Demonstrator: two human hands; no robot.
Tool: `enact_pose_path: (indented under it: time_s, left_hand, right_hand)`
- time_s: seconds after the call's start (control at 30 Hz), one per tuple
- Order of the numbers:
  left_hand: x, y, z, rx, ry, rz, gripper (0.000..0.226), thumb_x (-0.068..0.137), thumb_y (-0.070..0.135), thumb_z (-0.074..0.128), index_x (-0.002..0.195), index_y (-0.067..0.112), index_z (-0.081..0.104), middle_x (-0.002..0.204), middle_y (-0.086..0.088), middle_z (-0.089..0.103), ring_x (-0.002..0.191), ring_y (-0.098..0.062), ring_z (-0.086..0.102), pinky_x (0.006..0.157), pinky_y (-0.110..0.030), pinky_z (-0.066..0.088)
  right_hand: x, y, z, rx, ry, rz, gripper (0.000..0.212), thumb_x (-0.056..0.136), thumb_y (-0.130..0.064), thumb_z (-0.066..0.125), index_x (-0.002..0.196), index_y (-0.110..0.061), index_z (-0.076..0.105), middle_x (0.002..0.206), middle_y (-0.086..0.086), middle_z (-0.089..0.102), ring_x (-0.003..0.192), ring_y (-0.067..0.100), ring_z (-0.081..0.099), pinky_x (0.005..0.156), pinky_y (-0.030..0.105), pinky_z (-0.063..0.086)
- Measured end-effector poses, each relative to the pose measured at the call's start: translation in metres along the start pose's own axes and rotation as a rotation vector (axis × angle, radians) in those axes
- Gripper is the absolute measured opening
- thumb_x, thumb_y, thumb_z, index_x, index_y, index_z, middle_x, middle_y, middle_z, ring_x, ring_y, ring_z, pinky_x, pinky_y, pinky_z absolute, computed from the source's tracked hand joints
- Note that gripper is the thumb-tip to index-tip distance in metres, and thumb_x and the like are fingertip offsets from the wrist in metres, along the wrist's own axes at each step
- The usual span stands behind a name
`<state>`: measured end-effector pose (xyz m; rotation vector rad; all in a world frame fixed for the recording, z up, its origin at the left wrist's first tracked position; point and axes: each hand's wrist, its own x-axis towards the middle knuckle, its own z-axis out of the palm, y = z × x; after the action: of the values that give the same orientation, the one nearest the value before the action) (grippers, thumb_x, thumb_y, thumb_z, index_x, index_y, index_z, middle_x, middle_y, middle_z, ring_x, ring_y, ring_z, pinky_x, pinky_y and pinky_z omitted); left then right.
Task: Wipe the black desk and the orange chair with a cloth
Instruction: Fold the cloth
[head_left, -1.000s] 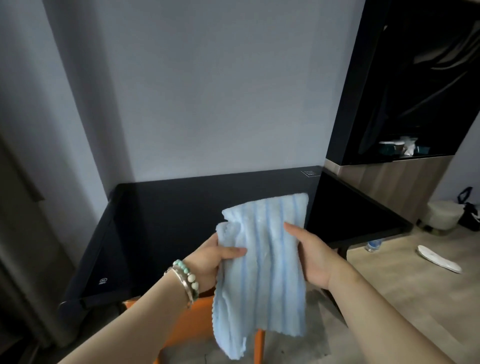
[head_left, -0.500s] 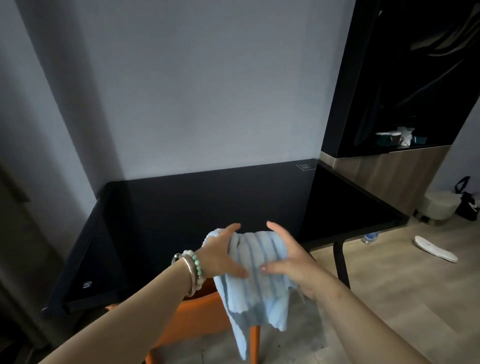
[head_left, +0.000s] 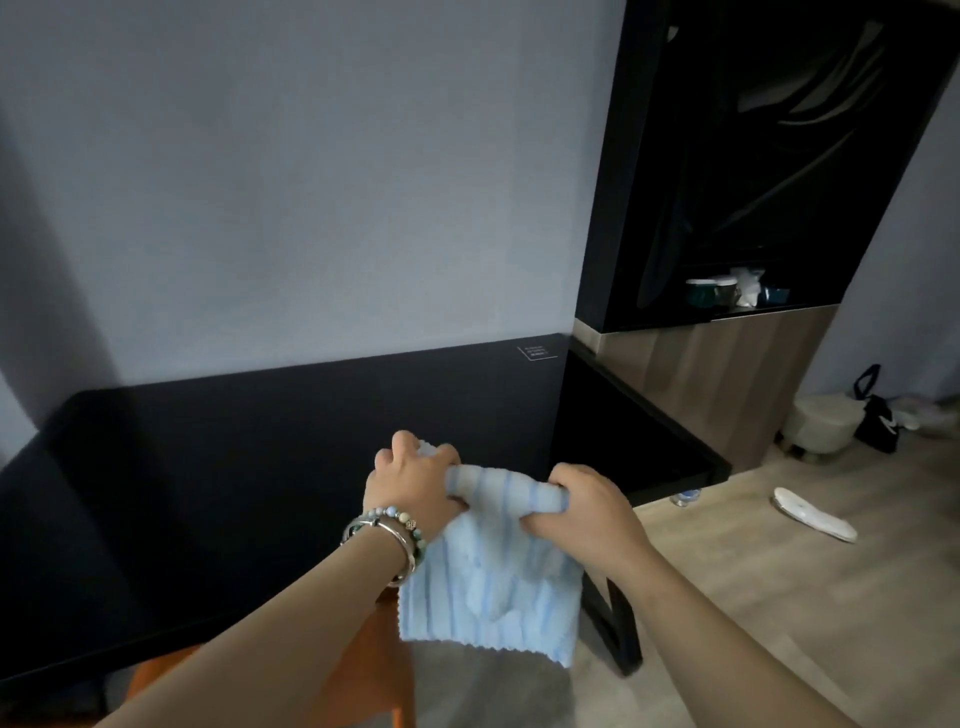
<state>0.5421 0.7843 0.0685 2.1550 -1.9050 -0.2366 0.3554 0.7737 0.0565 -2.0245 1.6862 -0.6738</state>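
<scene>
A light blue ribbed cloth (head_left: 493, 587) hangs folded over between my two hands, above the front edge of the black desk (head_left: 218, 467). My left hand (head_left: 410, 483), with bead bracelets at the wrist, grips the cloth's top left. My right hand (head_left: 587, 506) is closed around its rolled top right edge. The orange chair (head_left: 374, 670) stands under the desk's front edge, mostly hidden by my left forearm. The desk runs along the grey wall and its top is bare.
A tall black cabinet (head_left: 753, 171) with a wooden lower part stands to the right of the desk, with cups on its shelf. On the wooden floor lie a white slipper (head_left: 813, 514), a plastic bottle (head_left: 685, 496), a round pale stool (head_left: 821, 426) and a black bag (head_left: 878, 415).
The cloth, held open and upright a second ago, has been folded over and lowered toward the desk's front. Both hands closed on its top edge. The view dropped and shifted.
</scene>
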Motion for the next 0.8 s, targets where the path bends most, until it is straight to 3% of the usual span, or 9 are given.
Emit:
enact_pose_path:
  time_s: [0.07, 0.13, 0.23, 0.33, 0.4, 0.47, 0.6, 0.7, 0.8]
  left_hand:
    - [0.012, 0.041, 0.012, -0.027, 0.157, 0.010, 0.050, 0.084, 0.029, 0.057, 0.130, 0.034, 0.038, 0.138, -0.004, 0.025, 0.119, -0.029, 0.037, 0.097, -0.035, 0.039]
    - [0.026, 0.086, 0.022, -0.198, 0.144, 0.005, 0.049, 0.087, 0.027, 0.054, 0.133, 0.029, 0.037, 0.132, -0.003, 0.037, 0.112, -0.024, 0.045, 0.093, -0.034, 0.043]
    - [0.050, 0.151, 0.028, -1.041, -0.293, -0.273, 0.050, 0.088, 0.050, 0.053, 0.127, 0.019, 0.046, 0.110, -0.004, 0.056, 0.095, -0.022, 0.058, 0.081, -0.037, 0.051]
    - [0.079, 0.202, 0.035, -1.617, -0.633, -0.505, 0.063, 0.079, 0.061, 0.059, 0.115, 0.010, 0.058, 0.112, -0.017, 0.065, 0.104, -0.034, 0.061, 0.092, -0.049, 0.048]
    - [0.099, 0.224, 0.047, -1.645, -0.600, -0.522, 0.059, 0.086, 0.051, 0.056, 0.121, 0.004, 0.055, 0.101, -0.017, 0.066, 0.100, -0.030, 0.061, 0.093, -0.045, 0.048]
    - [0.120, 0.240, 0.059, -1.559, -0.510, -0.477, 0.047, 0.094, 0.029, 0.050, 0.130, -0.002, 0.047, 0.086, -0.015, 0.060, 0.081, -0.028, 0.059, 0.077, -0.040, 0.050]
    - [0.158, 0.258, 0.081, -1.527, -0.550, -0.427, 0.042, 0.084, 0.013, 0.065, 0.124, 0.010, 0.055, 0.107, -0.017, 0.065, 0.096, -0.032, 0.063, 0.073, -0.043, 0.053]
    - [0.192, 0.279, 0.091, -1.559, -0.628, -0.263, 0.045, 0.078, 0.007, 0.068, 0.120, 0.015, 0.058, 0.107, -0.016, 0.068, 0.096, -0.033, 0.066, 0.068, -0.042, 0.056]
    - [0.232, 0.309, 0.098, -1.610, -0.716, -0.156, 0.054, 0.071, 0.007, 0.073, 0.123, 0.013, 0.056, 0.105, -0.017, 0.069, 0.093, -0.032, 0.068, 0.067, -0.043, 0.057]
  right_hand:
    - [0.013, 0.025, -0.029, 0.171, 0.059, 0.110, 0.030, 0.068, -0.026, 0.064, 0.067, -0.017, 0.035, 0.068, -0.003, 0.046, 0.062, 0.016, 0.046, 0.057, 0.033, 0.039]
    - [0.026, 0.052, -0.057, 0.216, 0.145, 0.164, 0.029, 0.072, -0.021, 0.062, 0.069, -0.016, 0.034, 0.066, -0.003, 0.045, 0.057, 0.013, 0.042, 0.052, 0.030, 0.033]
    - [0.043, 0.078, -0.088, 0.227, 0.193, 0.108, 0.018, 0.078, -0.022, 0.060, 0.080, -0.020, 0.042, 0.078, -0.006, 0.055, 0.068, 0.012, 0.052, 0.055, 0.027, 0.038]
    - [0.057, 0.108, -0.107, 0.170, 0.104, -0.027, 0.021, 0.074, -0.028, 0.064, 0.085, -0.022, 0.047, 0.084, -0.009, 0.058, 0.080, 0.011, 0.057, 0.066, 0.029, 0.045]
    - [0.065, 0.128, -0.116, 0.224, -0.042, -0.112, 0.022, 0.067, -0.037, 0.066, 0.075, -0.025, 0.048, 0.077, -0.009, 0.058, 0.076, 0.007, 0.056, 0.070, 0.029, 0.048]
    - [0.074, 0.147, -0.127, 0.509, -0.099, -0.094, 0.023, 0.071, -0.042, 0.066, 0.070, -0.024, 0.052, 0.072, -0.012, 0.057, 0.073, 0.003, 0.054, 0.071, 0.024, 0.045]
    - [0.121, 0.196, -0.149, 0.819, 0.180, 0.214, 0.015, 0.090, -0.027, 0.060, 0.083, -0.014, 0.056, 0.078, -0.004, 0.054, 0.078, 0.010, 0.053, 0.071, 0.023, 0.041]
    - [0.157, 0.235, -0.160, 0.841, 0.094, 0.410, 0.018, 0.090, -0.042, 0.056, 0.094, -0.025, 0.053, 0.091, -0.008, 0.056, 0.083, 0.008, 0.053, 0.065, 0.024, 0.039]
    - [0.186, 0.263, -0.175, 1.093, -0.105, 0.554, 0.039, 0.087, -0.057, 0.052, 0.115, -0.029, 0.056, 0.111, -0.003, 0.067, 0.097, 0.019, 0.064, 0.071, 0.035, 0.049]
